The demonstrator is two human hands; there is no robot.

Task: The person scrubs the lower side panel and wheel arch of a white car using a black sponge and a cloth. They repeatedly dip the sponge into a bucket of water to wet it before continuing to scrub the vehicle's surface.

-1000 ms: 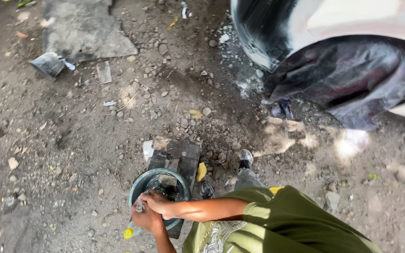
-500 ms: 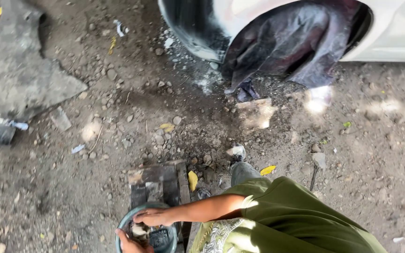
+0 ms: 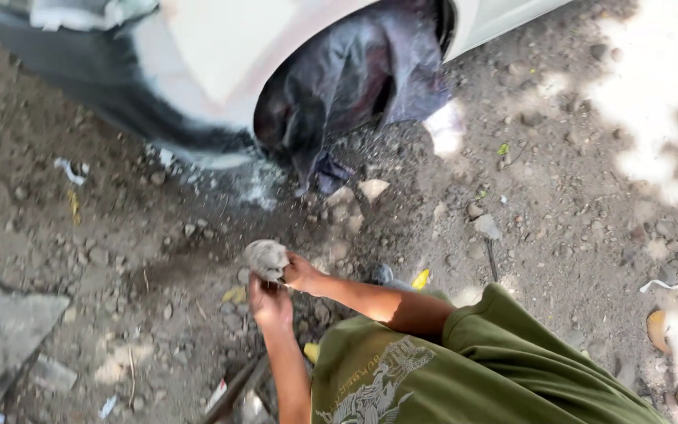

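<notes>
Your hands have come up out of the dark bowl, now out of view, and your right hand (image 3: 301,273) grips a grey wadded rag (image 3: 266,258) clear of the dirt ground (image 3: 119,235), your left hand (image 3: 270,305) closed just beneath it, near the car's covered wheel arch (image 3: 355,78).

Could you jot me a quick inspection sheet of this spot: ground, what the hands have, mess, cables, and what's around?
Surface: bare dirt ground with stones, partly sunlit.
Job's things: grey wadded rag.
Clutter: flat stone slab, yellow leaf, white scraps.
Grippers: right hand grips the rag; left hand just below it, contact unclear.
Cables: nothing seen.
Surroundings: white car body, dark sheet draped in its wheel arch.
</notes>
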